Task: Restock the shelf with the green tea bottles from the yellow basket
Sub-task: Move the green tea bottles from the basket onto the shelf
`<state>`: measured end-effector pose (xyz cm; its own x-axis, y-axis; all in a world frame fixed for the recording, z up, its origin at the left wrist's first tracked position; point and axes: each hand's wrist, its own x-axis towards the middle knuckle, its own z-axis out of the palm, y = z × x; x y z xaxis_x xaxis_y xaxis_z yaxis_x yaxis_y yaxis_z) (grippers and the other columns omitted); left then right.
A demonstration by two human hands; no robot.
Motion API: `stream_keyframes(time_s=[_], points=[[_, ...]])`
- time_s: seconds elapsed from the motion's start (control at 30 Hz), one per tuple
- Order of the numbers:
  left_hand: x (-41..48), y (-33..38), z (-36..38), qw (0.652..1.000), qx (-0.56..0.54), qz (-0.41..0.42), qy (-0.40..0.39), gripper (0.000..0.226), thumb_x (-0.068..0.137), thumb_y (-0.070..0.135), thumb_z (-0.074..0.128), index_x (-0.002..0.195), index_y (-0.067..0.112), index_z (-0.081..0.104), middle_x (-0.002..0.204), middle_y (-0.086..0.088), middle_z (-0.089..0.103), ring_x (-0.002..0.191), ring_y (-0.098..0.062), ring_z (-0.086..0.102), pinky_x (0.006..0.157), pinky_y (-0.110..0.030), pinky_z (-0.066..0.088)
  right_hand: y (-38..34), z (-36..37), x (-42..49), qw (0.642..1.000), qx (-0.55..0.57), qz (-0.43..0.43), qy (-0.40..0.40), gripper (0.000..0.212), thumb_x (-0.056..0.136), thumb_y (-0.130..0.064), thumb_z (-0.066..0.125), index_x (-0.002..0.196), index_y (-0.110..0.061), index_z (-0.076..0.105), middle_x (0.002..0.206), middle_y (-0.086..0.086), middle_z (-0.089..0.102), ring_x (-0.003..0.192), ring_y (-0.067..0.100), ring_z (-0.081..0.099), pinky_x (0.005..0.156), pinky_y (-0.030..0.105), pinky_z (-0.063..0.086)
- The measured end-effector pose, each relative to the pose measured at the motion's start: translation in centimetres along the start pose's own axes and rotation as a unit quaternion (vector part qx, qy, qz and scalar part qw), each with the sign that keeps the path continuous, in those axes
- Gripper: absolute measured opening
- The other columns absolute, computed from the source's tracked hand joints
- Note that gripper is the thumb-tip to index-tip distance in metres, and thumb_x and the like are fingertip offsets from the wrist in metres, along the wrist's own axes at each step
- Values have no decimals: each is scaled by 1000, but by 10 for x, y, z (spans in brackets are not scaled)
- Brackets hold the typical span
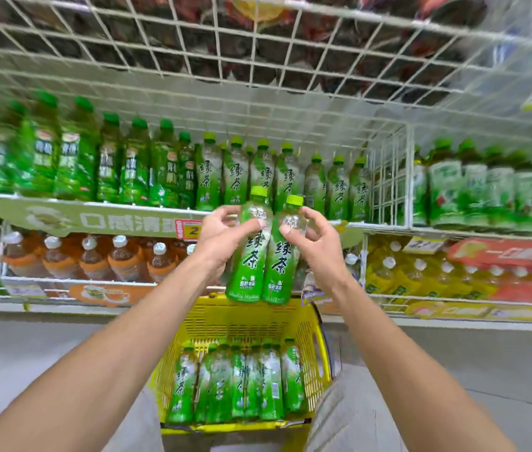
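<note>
1. Across the view from 9 to 3 o'clock runs the wire shelf [385, 226]. Its shelved green tea bottles [235, 177] stand upright near the middle, with darker green bottles toward 9 o'clock and a wire divider toward 3 o'clock.
2. At 6 o'clock sits the yellow basket [242, 321], low between the person's forearms.
3. Inside it, the basket bottles [245, 380] lie side by side, caps toward 12 o'clock.
4. At the centre, the left-hand bottle [251, 265] and the right-hand bottle [282, 265] are held up in front of the shelf. They are nearly upright and touch each other, with their bases just above the basket's far rim.
5. The left grip [222, 236] has thumb and fingers curled round the left-hand bottle's shoulder, from 9 o'clock.
6. The right grip [313, 243] pinches the right-hand bottle's shoulder the same way, from 3 o'clock.
</note>
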<state>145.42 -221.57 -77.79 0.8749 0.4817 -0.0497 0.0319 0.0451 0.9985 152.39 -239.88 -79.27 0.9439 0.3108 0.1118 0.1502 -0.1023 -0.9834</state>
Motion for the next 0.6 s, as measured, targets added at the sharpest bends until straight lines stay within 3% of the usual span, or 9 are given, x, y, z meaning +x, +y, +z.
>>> stream_keyframes(time_s=[0.17, 0.3, 0.4, 0.5, 0.6], points=[[25, 74, 37, 996, 22, 81, -26, 56, 68, 27, 94, 114, 22, 64, 95, 5, 63, 83, -5, 61, 67, -13, 48, -62, -41, 35, 997, 4, -67, 45, 69, 79, -41, 86, 140, -34, 56, 147, -8, 53, 132, 16, 51, 107, 38, 45], [51, 107, 74, 991, 58, 113, -42, 37, 70, 25, 92, 95, 27, 65, 92, 7, 66, 83, -4, 61, 75, -17, 48, -90, -78, 65, 991, -39, -100, 83, 66, 78, -42, 86, 138, -37, 57, 142, -12, 57, 123, 6, 56, 108, 41, 49], [71, 116, 105, 988, 74, 123, -49, 50, 66, 31, 92, 108, 19, 69, 99, 6, 71, 93, -10, 67, 92, -28, 52, -97, -102, 89, 985, -76, -107, 108, 71, 74, -48, 87, 137, -33, 58, 140, -10, 61, 126, 11, 58, 109, 44, 49], [87, 112, 130, 987, 91, 117, -58, 61, 70, 23, 90, 125, 12, 65, 108, 7, 66, 102, -12, 64, 91, -22, 43, -88, -122, 108, 986, -107, -70, 108, 81, 70, -54, 88, 141, -33, 55, 143, -11, 58, 130, 14, 55, 112, 45, 46], [101, 100, 147, 988, 99, 102, -62, 60, 72, 21, 90, 125, 14, 63, 111, 6, 65, 101, -11, 60, 88, -19, 39, -74, -133, 124, 988, -94, -51, 112, 83, 69, -52, 89, 141, -35, 54, 147, -11, 55, 133, 15, 52, 114, 48, 43]])
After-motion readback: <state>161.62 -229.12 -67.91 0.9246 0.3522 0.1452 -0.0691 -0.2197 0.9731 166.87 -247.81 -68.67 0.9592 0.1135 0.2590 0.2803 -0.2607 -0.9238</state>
